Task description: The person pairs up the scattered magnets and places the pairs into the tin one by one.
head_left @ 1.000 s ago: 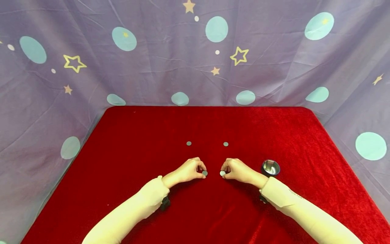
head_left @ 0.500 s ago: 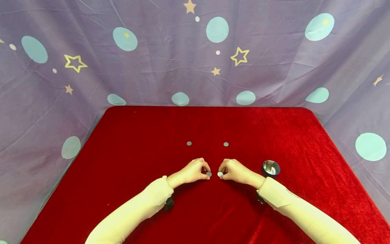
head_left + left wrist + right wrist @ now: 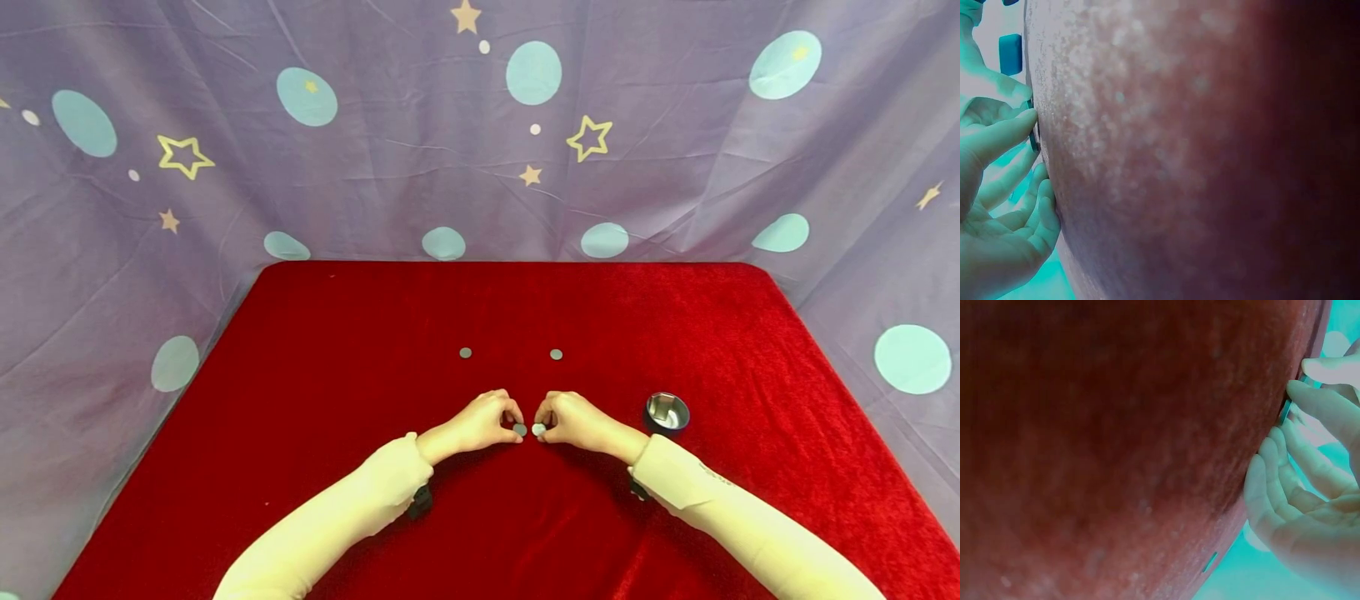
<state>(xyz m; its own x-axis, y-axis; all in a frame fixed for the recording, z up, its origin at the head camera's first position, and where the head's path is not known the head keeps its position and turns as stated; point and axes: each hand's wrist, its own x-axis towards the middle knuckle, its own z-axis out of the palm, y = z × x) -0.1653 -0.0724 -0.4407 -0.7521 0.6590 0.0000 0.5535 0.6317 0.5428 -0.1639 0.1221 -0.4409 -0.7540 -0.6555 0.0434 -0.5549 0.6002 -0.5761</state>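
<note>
My left hand pinches a small round grey disc between thumb and fingertips, close over the red cloth. Facing it, my right hand pinches a similar, brighter disc. Only a narrow strip of red shows between the two discs in the head view. From the left wrist the left disc appears edge-on as a thin dark strip beside the thumb. The right wrist view likewise shows the right disc as a thin edge at the fingertips, with the other fingers resting along the cloth.
Farther back on the red cloth lie a grey disc on the left and another on the right. A small dark-rimmed bowl stands right of my right hand, with a metallic-looking piece inside. A patterned curtain encloses the table.
Both hands have slid inward, the left one rightward and the right one slightly leftward, so their discs have come much nearer each other. The far discs and bowl stay put.
</note>
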